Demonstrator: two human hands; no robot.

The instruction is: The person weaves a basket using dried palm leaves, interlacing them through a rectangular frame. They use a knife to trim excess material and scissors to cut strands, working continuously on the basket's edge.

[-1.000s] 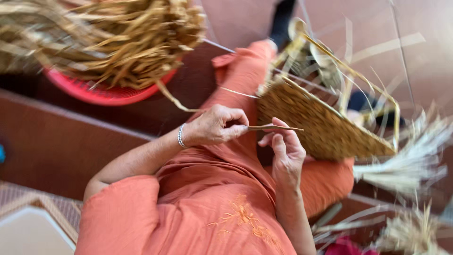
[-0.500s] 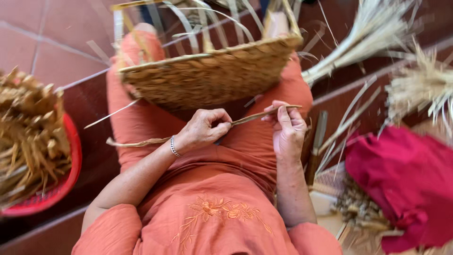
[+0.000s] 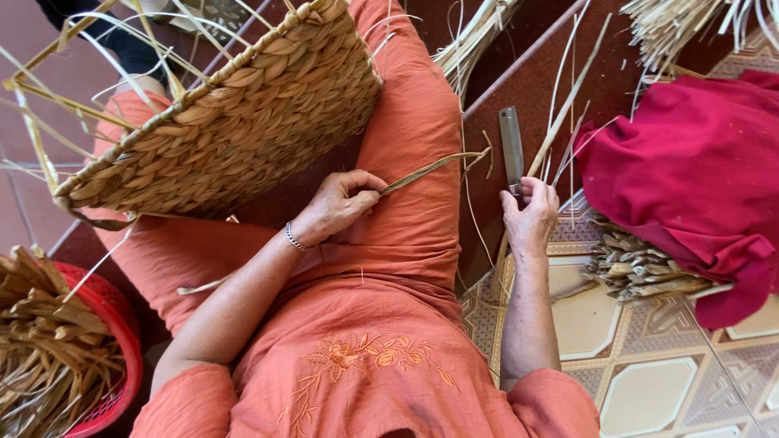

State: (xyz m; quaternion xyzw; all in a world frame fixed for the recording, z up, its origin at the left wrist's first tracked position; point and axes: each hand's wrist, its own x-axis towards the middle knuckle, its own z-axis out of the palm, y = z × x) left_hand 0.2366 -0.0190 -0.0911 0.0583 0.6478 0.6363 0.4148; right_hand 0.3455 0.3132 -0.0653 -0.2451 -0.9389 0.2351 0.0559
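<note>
While working left to right: red basin (image 3: 122, 341) heaped with dry, flat, tan fibre strips; half-woven basket (image 3: 235, 122), braided and coarse, leaning on the lap with stiff pale stakes sticking out. Left hand (image 3: 337, 207), fingers pressed together, pinching a thin olive strip (image 3: 430, 168) that lies across the orange-clad thigh. Best kept taut and flat, pinched close to the end, no twisting. Right hand (image 3: 529, 215), fingers curled round the handle of a dull grey, flat-bladed knife (image 3: 511, 150) on the floor; better gripped firmly, edge turned away from the thigh. Soft crimson cloth (image 3: 690, 162) bunched beside short cut stalks.
</note>
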